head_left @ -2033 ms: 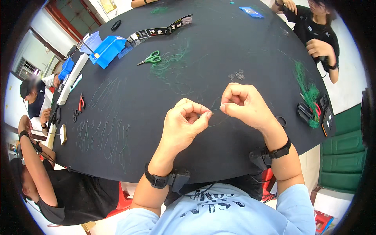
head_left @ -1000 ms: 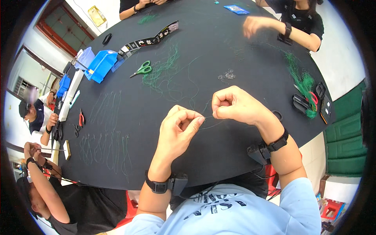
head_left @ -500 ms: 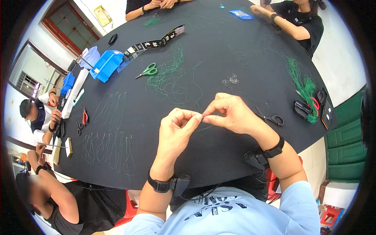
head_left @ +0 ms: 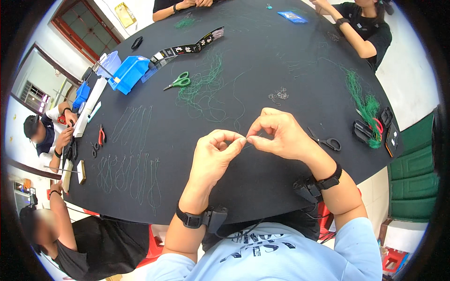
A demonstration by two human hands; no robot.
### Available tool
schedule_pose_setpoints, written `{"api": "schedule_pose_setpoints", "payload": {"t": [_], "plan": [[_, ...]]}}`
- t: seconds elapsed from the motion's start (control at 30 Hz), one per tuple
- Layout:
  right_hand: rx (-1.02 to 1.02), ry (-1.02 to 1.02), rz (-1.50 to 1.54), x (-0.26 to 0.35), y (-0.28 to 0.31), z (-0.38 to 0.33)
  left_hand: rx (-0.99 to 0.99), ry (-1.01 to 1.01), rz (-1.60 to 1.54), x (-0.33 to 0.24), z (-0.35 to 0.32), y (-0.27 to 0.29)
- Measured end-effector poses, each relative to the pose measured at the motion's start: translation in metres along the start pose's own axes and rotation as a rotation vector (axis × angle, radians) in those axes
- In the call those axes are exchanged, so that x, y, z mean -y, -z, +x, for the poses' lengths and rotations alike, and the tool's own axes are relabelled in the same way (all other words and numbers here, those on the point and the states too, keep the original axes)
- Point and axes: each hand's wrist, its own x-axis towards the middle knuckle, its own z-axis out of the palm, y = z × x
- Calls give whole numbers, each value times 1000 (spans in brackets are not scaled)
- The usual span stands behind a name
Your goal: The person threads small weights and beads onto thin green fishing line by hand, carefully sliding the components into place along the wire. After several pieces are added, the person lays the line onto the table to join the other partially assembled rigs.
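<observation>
Above the near middle of the black table, my left hand [head_left: 211, 157] and my right hand [head_left: 283, 136] meet at the fingertips. Each pinches with thumb and forefinger on a thin green thread [head_left: 238, 122], part of which trails away from the fingers over the tabletop. Anything smaller between the fingertips is hidden. A loose tangle of green thread [head_left: 206, 89] lies beyond my hands, with green-handled scissors [head_left: 180, 81] at its left edge. Past my right hand sits a small heap of thin metal pieces, seemingly hooks [head_left: 281, 93]. Dark scissors [head_left: 329, 142] rest beside my right wrist.
Rows of looped threads [head_left: 129, 175] lie at left, near red-handled pliers [head_left: 101, 136]. A blue bin [head_left: 129, 75] and a black printed strip [head_left: 187, 48] stand farther back. At right is a green thread bundle [head_left: 363, 98] beside a black case [head_left: 362, 131]. Other people sit around the table.
My hands stay pinched together and shift very slightly in the view. A co-worker at the far right has raised a hand, and the people at left have moved their arms.
</observation>
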Motion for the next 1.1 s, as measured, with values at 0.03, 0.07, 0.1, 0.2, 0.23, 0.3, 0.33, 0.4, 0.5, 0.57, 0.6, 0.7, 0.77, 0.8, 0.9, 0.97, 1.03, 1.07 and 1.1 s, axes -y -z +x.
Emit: {"api": "schedule_pose_setpoints", "payload": {"t": [0.03, 0.07, 0.1, 0.2, 0.23, 0.3, 0.33, 0.4, 0.5, 0.57, 0.6, 0.7, 0.77, 0.8, 0.9, 0.97, 1.03, 1.07, 1.1], "plan": [[2, 10, 15, 0, 0, 0, 0, 0, -1, 1, 0, 0], [2, 10, 14, 0, 3, 0, 20, 2, -44, 3, 1, -1], [61, -24, 23, 0, 5, 1, 38, 5, -85, 5, 2, 0], [166, -85, 103, -3, 10, 4, 89, 29, -154, 3, 1, 1], [212, -113, 173, -3, 11, 5, 90, 29, -154, 3, 1, 1], [223, -164, 267, -6, 11, 5, 115, 41, -161, 2, 0, 2], [235, -215, 361, -8, 10, 5, 115, 41, -161, 2, 0, 2], [219, -244, 436, -14, 5, 4, 137, 34, -214, 1, 0, 1], [228, -321, 529, -12, 7, 4, 144, 58, -226, -2, -1, 2], [256, -369, 545, -7, 8, 5, 128, 60, -230, -4, -2, 2], [233, -362, 573, -7, 7, 5, 113, 65, -230, -4, -2, 2], [236, -376, 637, -7, 11, 5, 118, 86, -242, -9, -3, 2], [264, -396, 672, -8, 13, 4, 133, 97, -245, -7, -1, 6], [252, -405, 726, -10, 12, 4, 152, 107, -246, -6, 0, 8], [226, -419, 838, -15, 9, 4, 156, 119, -315, -5, 0, 7], [212, -424, 897, -16, 8, 6, 168, 116, -301, -5, 1, 9], [129, -437, 893, -14, 9, 7, 182, 110, -286, -7, 0, 8], [132, -437, 891, -14, 8, 7, 175, 81, -280, -8, -1, 6], [110, -445, 859, -13, 7, 7, 167, 51, -272, -9, -1, 5]]}}
